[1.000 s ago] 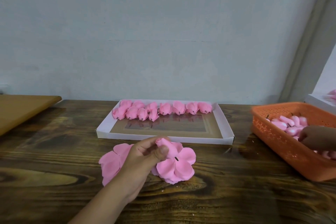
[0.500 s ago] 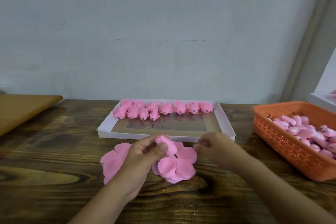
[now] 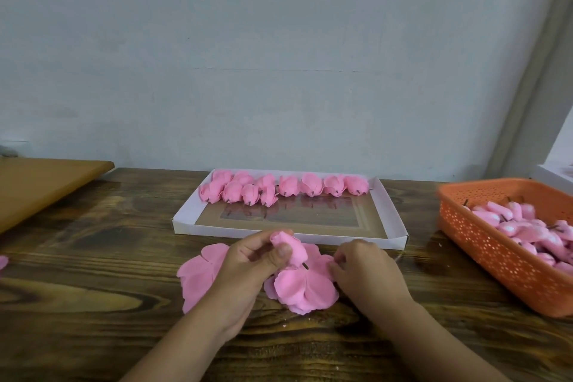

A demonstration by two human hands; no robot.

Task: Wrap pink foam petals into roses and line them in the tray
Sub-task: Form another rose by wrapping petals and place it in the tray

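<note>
Item: pink foam bud [image 3: 290, 247], pinched between thumb and fingers of the left hand [image 3: 248, 267] above flat petals [image 3: 305, 288] on the bench [image 3: 93, 304]. Right hand [image 3: 362, 273], fingers curled, pinches a petal edge. Likely featherlight, soft, easily creased; best held at the base. Finished roses [image 3: 288, 187] line the tray [image 3: 393, 220].

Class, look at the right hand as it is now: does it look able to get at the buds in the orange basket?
Probably yes. The right hand touches the flat petals, holding nothing visible, and the orange basket sits open-topped just to its right, with bare table between.
</note>
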